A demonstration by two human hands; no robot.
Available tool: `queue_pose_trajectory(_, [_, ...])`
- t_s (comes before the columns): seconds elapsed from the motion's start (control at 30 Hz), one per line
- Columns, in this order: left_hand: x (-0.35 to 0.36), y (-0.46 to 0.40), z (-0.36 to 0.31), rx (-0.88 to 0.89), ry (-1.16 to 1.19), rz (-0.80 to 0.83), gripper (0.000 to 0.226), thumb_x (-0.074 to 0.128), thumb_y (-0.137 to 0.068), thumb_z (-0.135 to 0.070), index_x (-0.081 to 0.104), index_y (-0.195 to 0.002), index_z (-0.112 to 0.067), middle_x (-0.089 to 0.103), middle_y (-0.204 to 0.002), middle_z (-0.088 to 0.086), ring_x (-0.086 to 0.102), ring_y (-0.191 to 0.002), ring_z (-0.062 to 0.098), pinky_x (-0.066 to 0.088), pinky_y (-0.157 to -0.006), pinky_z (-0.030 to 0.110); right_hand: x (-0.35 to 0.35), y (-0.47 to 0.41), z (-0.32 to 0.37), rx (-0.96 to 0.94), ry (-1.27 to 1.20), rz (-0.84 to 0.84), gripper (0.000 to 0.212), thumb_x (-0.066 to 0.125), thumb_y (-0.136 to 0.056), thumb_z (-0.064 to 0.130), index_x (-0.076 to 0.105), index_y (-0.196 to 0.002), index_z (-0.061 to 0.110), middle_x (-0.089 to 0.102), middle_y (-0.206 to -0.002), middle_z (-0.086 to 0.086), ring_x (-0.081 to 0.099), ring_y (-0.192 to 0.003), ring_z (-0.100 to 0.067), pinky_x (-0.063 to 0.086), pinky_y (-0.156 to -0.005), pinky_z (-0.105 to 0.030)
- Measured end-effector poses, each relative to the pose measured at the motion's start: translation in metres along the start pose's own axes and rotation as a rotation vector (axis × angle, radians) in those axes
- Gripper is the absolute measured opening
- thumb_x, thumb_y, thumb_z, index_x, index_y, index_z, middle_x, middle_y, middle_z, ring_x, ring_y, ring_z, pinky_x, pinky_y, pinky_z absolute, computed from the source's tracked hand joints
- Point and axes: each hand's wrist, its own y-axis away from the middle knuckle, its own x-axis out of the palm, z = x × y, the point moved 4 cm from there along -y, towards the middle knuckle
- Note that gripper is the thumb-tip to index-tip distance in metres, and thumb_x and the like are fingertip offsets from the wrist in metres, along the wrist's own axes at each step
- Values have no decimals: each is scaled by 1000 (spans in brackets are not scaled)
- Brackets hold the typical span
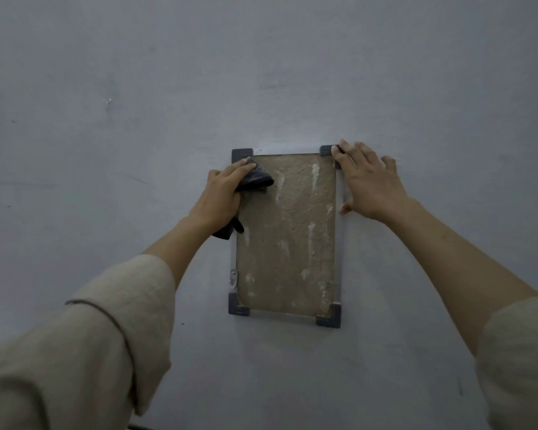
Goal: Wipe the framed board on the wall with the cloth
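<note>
- Left hand (222, 195): bunches the dark cloth (255, 180) against the top-left corner of the framed board (288, 237) on the wall (137, 119); wipe downward in overlapping strokes.
- Right hand (368, 181): fingers spread, braces the top-right frame edge; maintain pressure.

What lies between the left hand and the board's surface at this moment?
In the head view, the dark cloth lies between the left hand and the framed board; the hand grips it against the board's upper left corner.

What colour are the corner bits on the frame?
Dark grey, nearly black. The head view shows them best, like the bottom-right corner piece of the framed board.
</note>
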Motion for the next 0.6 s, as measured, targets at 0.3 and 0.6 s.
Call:
queue_pose_trajectory(0.3, [0,7,0,93,-44,78,59,38,-85,13,43,-137,-15,40,-146,7,42,-116,37,32,-101,41,-3,1,0,-5,-1,0,109,76,-74,36,2,-152,17,-3,-159,3,-1,-147,-21,17,-113,-51])
queue_pose_trajectory(0.6, [6,7,-8,-93,14,14,60,36,-87,9,36,-142,-15,30,-152,5,33,-124,39,25,-110,42,-1,1,-1,-4,-18,3,108,75,-75,35,2,-152,18,-4,-160,3,-2,-147,-21,16,-113,-51])
